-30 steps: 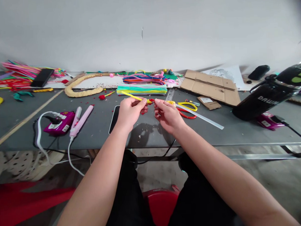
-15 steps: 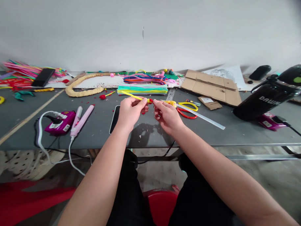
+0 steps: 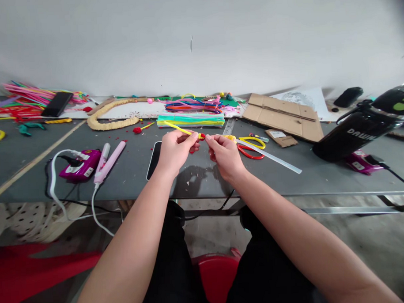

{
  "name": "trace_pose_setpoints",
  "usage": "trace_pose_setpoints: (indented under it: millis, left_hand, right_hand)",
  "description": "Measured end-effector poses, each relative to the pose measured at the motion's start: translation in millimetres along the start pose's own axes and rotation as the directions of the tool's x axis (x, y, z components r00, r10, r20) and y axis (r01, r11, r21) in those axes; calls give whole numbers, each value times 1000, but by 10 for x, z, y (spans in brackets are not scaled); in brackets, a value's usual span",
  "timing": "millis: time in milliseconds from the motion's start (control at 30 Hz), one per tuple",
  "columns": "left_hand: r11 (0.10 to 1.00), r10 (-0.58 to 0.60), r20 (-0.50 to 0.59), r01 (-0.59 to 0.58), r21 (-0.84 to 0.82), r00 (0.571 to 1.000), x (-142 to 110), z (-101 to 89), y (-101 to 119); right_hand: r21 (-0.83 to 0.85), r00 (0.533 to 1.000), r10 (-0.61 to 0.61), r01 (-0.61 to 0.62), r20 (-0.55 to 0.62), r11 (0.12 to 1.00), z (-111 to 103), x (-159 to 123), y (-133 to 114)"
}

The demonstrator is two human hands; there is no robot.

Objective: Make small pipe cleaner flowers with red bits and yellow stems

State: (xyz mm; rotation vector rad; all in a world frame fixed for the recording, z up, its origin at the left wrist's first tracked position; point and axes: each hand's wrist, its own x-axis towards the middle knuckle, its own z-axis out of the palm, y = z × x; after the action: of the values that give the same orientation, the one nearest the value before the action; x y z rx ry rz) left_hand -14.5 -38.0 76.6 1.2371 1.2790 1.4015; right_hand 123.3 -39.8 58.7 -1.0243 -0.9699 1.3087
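Observation:
Between thumb and fingers, my left hand (image 3: 176,152) holds a yellow pipe cleaner (image 3: 176,128), whose free end sticks out up and to the left. A small red fuzzy piece (image 3: 202,136) sits at its other end, between my two hands. My right hand (image 3: 226,155) is closed in a pinch at the right side of that red piece. Both hands are above the grey table (image 3: 196,187). Just right of my right hand lie scissors (image 3: 255,156) with red and yellow handles, partly under a translucent white strip (image 3: 271,157).
Bundled pipe cleaners (image 3: 191,121) lie behind my hands, near a red flower-like piece (image 3: 137,130). Left are a pink hair straightener (image 3: 110,162), a purple power socket (image 3: 81,166) and a phone (image 3: 155,158). Rightward are cardboard (image 3: 283,115) and a black bottle (image 3: 357,130).
My right hand's fingers have shifted slightly and curled in more at the red piece. My left hand keeps its hold on the yellow pipe cleaner, nearly still.

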Motion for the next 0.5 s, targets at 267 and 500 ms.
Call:
trace_pose_setpoints:
  millis: [267,500]
  left_hand:
    - [1000,9,27,-9,-7,1000,-1,-2,-11]
    - [1000,19,17,-19,-14,1000,3,9,-2]
  right_hand:
    - [-82,999,-4,1,-41,997,-26,19,19]
    - [-55,1000,-11,9,-27,998,-55,10,-4]
